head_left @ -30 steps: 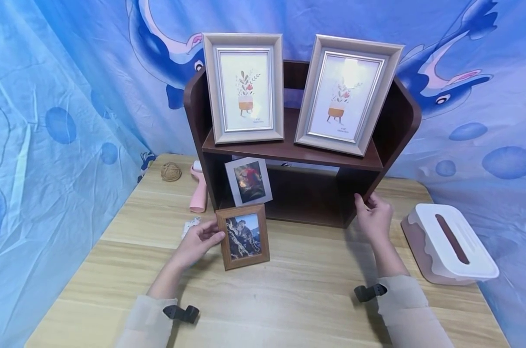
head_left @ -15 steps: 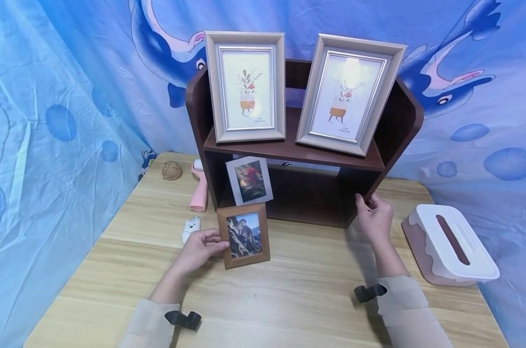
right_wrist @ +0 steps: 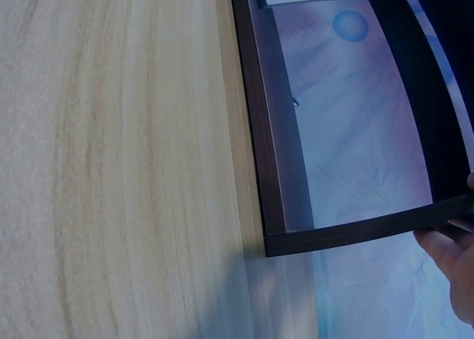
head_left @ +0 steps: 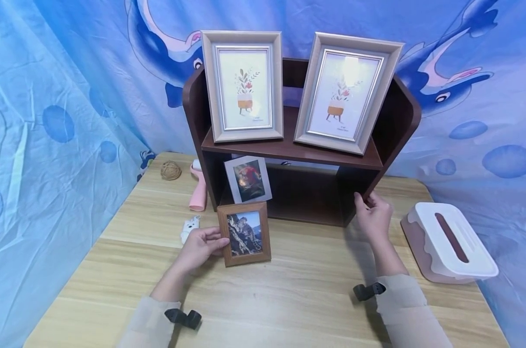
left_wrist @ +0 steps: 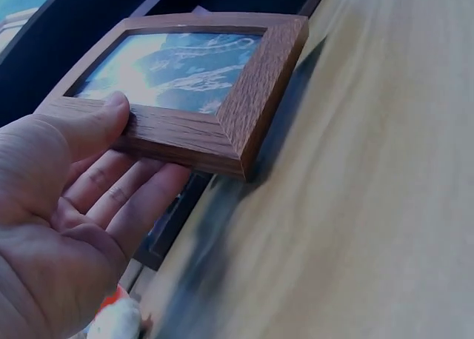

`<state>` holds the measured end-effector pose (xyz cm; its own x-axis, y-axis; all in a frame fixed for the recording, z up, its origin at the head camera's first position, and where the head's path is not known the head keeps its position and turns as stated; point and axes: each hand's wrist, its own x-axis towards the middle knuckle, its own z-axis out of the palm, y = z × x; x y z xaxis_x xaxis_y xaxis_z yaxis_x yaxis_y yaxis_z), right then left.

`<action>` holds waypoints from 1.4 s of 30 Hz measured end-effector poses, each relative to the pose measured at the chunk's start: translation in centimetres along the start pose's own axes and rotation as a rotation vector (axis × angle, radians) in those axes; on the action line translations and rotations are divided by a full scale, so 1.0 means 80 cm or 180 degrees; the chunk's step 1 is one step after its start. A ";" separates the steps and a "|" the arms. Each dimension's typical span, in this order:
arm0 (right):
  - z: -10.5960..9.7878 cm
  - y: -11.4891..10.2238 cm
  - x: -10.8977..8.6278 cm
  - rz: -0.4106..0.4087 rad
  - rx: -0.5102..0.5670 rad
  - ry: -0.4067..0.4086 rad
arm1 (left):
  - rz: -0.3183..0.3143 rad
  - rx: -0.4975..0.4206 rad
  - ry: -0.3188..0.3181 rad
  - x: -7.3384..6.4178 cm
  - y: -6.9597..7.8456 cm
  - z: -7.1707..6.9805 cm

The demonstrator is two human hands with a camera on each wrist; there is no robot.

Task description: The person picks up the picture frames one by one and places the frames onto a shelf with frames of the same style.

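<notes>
My left hand (head_left: 202, 247) pinches the left edge of a brown wooden picture frame (head_left: 225, 237) with a leopard photo, thumb on the front and fingers behind. In the left wrist view, a shadow lies below the tilted picture frame (left_wrist: 255, 95), over the table. My right hand (head_left: 374, 217) grips the front edge of the dark brown shelf's right side panel (head_left: 390, 150). A white picture frame (head_left: 264, 179) with a red parrot picture leans inside the shelf's lower level at the left, just behind the wooden one. Two large beige frames (head_left: 277, 87) stand on the upper level.
A white and brown tissue box (head_left: 428, 217) sits right of the shelf. Left of it are a pink lint roller (head_left: 198, 195), a twine ball (head_left: 171, 170) and a small white animal figure (head_left: 191, 227). A blue dolphin-print curtain (head_left: 63, 58) hangs behind the table (head_left: 263, 304).
The wooden picture frame stays almost in place before the shelf, its tilt slightly changed. My left fingers have shifted on its edge, uncovering the white figure. The right hand keeps its grip.
</notes>
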<state>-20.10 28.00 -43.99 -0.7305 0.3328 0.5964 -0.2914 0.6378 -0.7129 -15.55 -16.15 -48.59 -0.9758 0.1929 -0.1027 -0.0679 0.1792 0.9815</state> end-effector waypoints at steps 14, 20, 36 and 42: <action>0.002 0.003 0.001 -0.0040 0.0054 0.0023 | 0.0121 0.0413 -0.0022 0.031 0.027 0.028; 0.002 0.005 0.001 -0.0072 0.0076 0.0040 | 0.0225 0.0399 -0.0096 0.046 0.035 0.042; 0.001 0.001 0.001 -0.0008 0.0093 -0.0001 | 0.0357 0.0004 -0.0256 0.099 0.058 0.092; 0.001 0.002 0.002 -0.0038 0.0154 -0.0004 | 0.0384 -0.0048 -0.0285 0.117 0.066 0.109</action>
<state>-20.29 28.14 -44.06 -0.7275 0.3247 0.6044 -0.3294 0.6074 -0.7228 -23.25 -5.00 -45.79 -0.9547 0.2976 0.0027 0.0449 0.1353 0.9898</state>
